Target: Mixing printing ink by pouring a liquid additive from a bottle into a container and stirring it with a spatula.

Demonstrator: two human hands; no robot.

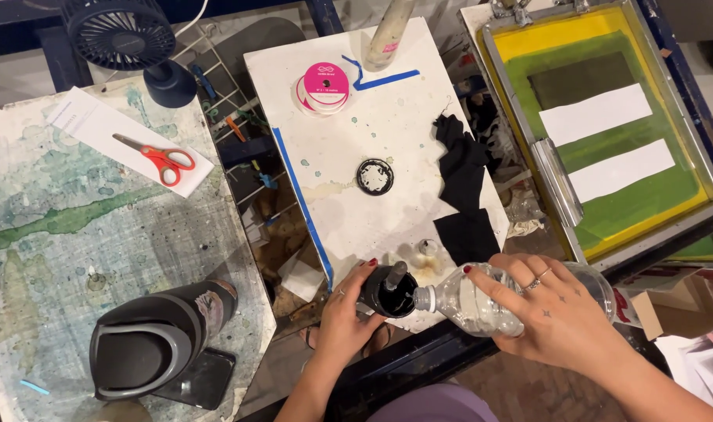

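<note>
My right hand (pixel 556 312) grips a clear plastic bottle (pixel 470 306) tipped on its side, its neck pointing left over a small black jar (pixel 389 295). My left hand (pixel 343 314) holds that black jar at the near edge of the white board (pixel 364 133). A stick or tool handle (pixel 395 275) stands in the jar. The jar's black lid (pixel 374 177), pale inside, lies in the middle of the board. Black cloth (pixel 464 203) lies on the board's right side.
A pink ribbon spool (pixel 323 86) and blue tape strips sit on the board. A screen-printing frame (pixel 606 125) with yellow-green mesh stands at right. On the stained table (pixel 67 227) at left lie orange scissors (pixel 157 159), a black fan (pixel 126 39) and a dark heat tool (pixel 157 340).
</note>
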